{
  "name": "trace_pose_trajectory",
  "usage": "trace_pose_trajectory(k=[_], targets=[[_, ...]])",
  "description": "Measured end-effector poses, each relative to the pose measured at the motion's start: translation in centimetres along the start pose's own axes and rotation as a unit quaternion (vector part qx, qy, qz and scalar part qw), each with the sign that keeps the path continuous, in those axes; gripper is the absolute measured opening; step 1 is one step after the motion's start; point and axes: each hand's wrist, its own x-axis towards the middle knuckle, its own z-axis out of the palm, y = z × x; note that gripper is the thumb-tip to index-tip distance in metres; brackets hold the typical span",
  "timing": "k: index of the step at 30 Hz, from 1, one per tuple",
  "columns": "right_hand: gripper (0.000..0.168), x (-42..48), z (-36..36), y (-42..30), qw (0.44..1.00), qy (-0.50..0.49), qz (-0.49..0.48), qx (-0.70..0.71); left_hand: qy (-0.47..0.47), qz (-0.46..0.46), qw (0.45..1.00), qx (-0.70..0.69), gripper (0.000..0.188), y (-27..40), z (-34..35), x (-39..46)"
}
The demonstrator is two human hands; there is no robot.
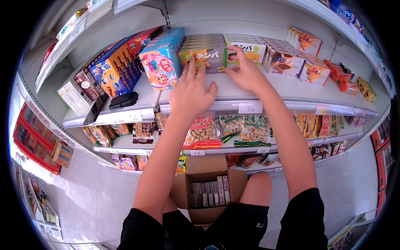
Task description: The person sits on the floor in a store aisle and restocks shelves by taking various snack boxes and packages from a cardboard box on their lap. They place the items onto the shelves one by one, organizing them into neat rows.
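My left hand (193, 89) lies with its fingertips against the front of a row of green and purple snack boxes (210, 59) on the shelf. At the right end of that row, my right hand (245, 68) has thumb and fingers spread at the front box's side edge. Left of the row stand blue and pink snack boxes (160, 64); on its right are white and green biscuit boxes (250, 48). Below, between the knees, an open cardboard box (179, 190) holds many small packets or boxes standing in rows.
Orange and blue snack boxes (109, 75) and a black case (124, 100) are at the shelf's left. Brown and white biscuit boxes (282, 64) stand at the right. Bags of peanuts (203, 132) fill a lower shelf. The shelf's front rail (309, 106) juts out below my forearms.
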Motion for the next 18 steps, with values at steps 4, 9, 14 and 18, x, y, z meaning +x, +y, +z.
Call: trace_pose_trajectory(k=[4,9,14,18], targets=[[0.063,-0.5,0.1,-0.7,0.998,-0.013,-0.053,0.031,-0.034,0.007,0.999,0.007,0.067,-0.7,0.2,0.3],[0.048,-0.4,0.2,0.8,0.994,-0.044,-0.093,-0.022,-0.143,-0.031,0.989,-0.005,0.071,-0.1,-1.0,1.0],[0.036,0.0,-0.1,1.3,0.993,-0.048,-0.083,-0.071,-0.113,-0.039,0.993,-0.018,0.068,0.2,-1.2,0.9],[0.029,-0.6,-2.1,-0.4,0.992,0.006,-0.061,-0.112,0.004,0.023,0.999,-0.035,0.052,-0.1,-0.5,0.5]])
